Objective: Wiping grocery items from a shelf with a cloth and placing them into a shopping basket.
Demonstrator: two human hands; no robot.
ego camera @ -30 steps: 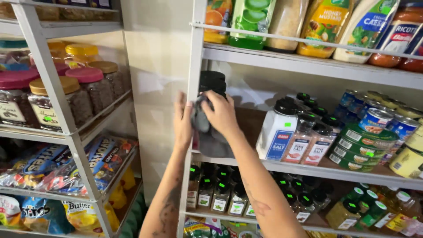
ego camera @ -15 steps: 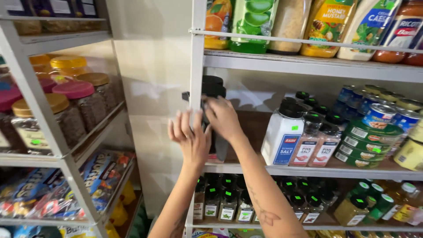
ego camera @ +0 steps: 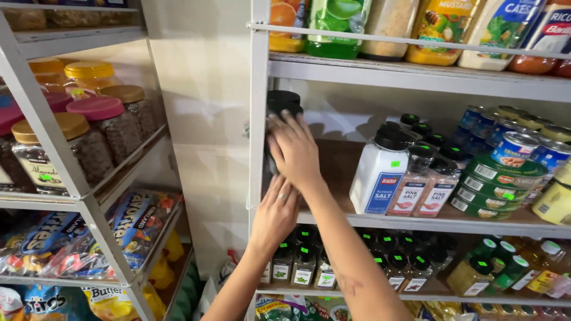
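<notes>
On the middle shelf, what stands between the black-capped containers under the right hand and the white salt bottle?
Nothing: in the head view a bare stretch of brown shelf separates the dark containers under the right hand from the white salt bottle.

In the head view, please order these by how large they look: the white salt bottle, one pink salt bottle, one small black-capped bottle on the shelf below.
1. white salt bottle
2. pink salt bottle, slimmer, shorter
3. small black-capped bottle, smallest, partly hidden

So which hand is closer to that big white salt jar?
The right. The right hand rests on the black-lidded jars a little way left of the white salt jar. The left hand sits lower and farther left, at the shelf edge.
</notes>
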